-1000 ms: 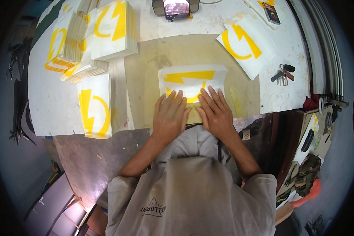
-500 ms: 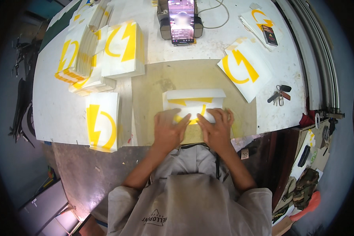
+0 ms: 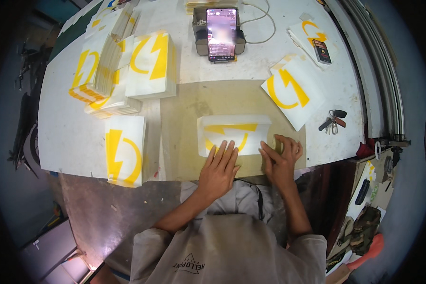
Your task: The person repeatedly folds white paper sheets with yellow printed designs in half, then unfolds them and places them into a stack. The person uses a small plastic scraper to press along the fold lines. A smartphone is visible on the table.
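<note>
A white paper piece (image 3: 248, 147) with a yellow bolt-and-arc print lies folded on the yellowish mat (image 3: 184, 106) in front of me, its long sides running left to right. My left hand (image 3: 218, 170) is spread flat, its fingertips resting on the near part of the paper. Just off the paper's right end, my right hand (image 3: 281, 158) has its fingers bent and apart, with a gap between thumb and forefinger. Nothing shows in its grasp. To the left lies a small pile of printed white papers (image 3: 127, 151) with the same yellow pattern.
Tall stacks of printed papers (image 3: 149, 66) fill the table's left side, with another stack (image 3: 92, 71) beside them. A phone (image 3: 221, 35) leans on a holder at the back. Loose printed sheets (image 3: 288, 92), a small dark box (image 3: 322, 51) and keys (image 3: 334, 120) lie right.
The paper's raised far flap now lies flatter. My left hand has shifted right and flattened onto the paper; my right hand has moved right, off its end. The view has tilted slightly.
</note>
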Tool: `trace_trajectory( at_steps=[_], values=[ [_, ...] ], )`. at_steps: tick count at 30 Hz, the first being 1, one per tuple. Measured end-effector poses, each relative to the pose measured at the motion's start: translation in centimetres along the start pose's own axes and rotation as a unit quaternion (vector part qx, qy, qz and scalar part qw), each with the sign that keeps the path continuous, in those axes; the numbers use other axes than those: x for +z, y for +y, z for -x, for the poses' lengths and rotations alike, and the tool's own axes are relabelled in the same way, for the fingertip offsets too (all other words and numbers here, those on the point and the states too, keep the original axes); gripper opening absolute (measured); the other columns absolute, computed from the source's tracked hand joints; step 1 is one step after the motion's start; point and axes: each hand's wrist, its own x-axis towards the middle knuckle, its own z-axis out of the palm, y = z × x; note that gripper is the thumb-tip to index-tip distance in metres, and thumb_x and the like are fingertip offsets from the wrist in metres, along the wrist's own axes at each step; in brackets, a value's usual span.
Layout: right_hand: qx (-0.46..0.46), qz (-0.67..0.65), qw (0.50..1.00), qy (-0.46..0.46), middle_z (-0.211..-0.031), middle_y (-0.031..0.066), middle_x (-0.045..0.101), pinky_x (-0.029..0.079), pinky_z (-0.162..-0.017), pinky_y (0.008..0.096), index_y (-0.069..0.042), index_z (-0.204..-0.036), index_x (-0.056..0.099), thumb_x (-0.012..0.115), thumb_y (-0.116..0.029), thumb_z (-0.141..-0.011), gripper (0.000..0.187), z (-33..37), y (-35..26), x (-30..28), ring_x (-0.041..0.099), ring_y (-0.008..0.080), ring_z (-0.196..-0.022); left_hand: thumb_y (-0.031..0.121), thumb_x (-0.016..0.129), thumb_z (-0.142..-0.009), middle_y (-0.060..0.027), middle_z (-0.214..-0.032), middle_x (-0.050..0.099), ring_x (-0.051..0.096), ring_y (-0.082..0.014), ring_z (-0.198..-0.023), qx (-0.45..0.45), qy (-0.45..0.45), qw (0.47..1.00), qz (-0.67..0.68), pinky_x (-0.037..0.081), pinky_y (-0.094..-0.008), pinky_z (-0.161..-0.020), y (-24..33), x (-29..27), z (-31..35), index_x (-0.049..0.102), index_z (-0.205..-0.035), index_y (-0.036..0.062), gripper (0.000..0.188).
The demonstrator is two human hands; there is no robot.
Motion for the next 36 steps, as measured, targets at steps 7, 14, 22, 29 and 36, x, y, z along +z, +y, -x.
trace_trajectory(
  at_steps=[7, 14, 22, 29, 36],
  values=[
    [-0.109, -0.064, 0.988, 0.086, -0.132, 0.016, 0.065, 0.037, -0.117, 0.0582, -0.006, -0.122, 0.075, 0.079, -0.013, -0.088, 0.035, -3.5, -3.0, -0.3, 0.062, 0.0388, -0.12, 0.025, 0.07, -0.099, -0.021, -0.163, 0.047, 0.039, -0.0391, -0.154, -0.008, -0.022, 1.0, 0.0, 0.03, -0.0563, -0.126, 0.2, -0.2, 0.8, 0.06, -0.145, -0.0038, 0.055],
    [-0.19, -0.106, 0.971, -0.098, -0.088, 0.0067, 0.072, 0.041, -0.115, 0.0554, -0.006, -0.118, 0.075, 0.079, -0.012, -0.089, 0.03, -9.3, -5.3, 1.6, 0.069, 0.0251, -0.096, 0.022, 0.075, -0.094, -0.0169, -0.136, 0.062, 0.058, -0.0316, -0.126, -0.011, 0.057, 0.998, -0.015, 0.044, -0.0478, -0.106, 0.1, -0.7, 0.1, 0.071, -0.129, 0.0039, 0.04],
    [-0.207, -0.086, 0.971, -0.081, -0.09, 0.0054, 0.07, 0.044, -0.103, 0.0521, -0.007, -0.104, 0.077, 0.079, -0.017, -0.088, 0.019, -11.9, -2.9, 6.1, 0.064, 0.0268, -0.095, 0.036, 0.074, -0.094, -0.021, -0.153, 0.051, 0.047, -0.0363, -0.144, -0.037, -0.004, 0.999, -0.013, 0.032, -0.059, -0.119, -2.2, -2.2, -2.7, 0.062, -0.144, 0.0034, 0.061],
    [-0.168, -0.046, 0.981, -0.079, -0.157, 0.0184, 0.054, 0.024, -0.127, 0.0628, 0.002, -0.145, 0.058, 0.069, -0.029, -0.099, 0.057, -6.6, -6.0, 6.5, 0.043, 0.0349, -0.153, 0.067, 0.058, -0.095, -0.0346, -0.17, 0.023, 0.02, -0.0483, -0.161, -0.059, -0.088, 0.993, -0.058, 0.01, -0.0668, -0.127, -4.7, -2.8, -3.9, 0.032, -0.16, -0.0127, 0.106],
    [0.001, 0.034, 0.996, -0.088, -0.161, 0.0273, 0.044, 0.025, -0.125, 0.0622, 0.006, -0.153, 0.047, 0.068, -0.03, -0.101, 0.067, -2.9, -0.2, 1.2, 0.037, 0.041, -0.154, 0.067, 0.057, -0.097, -0.0356, -0.171, 0.02, 0.017, -0.0495, -0.161, -0.061, -0.073, 0.995, -0.017, 0.008, -0.0705, -0.126, -4.6, -2.8, -3.8, 0.031, -0.16, -0.0141, 0.105]
  ],
)
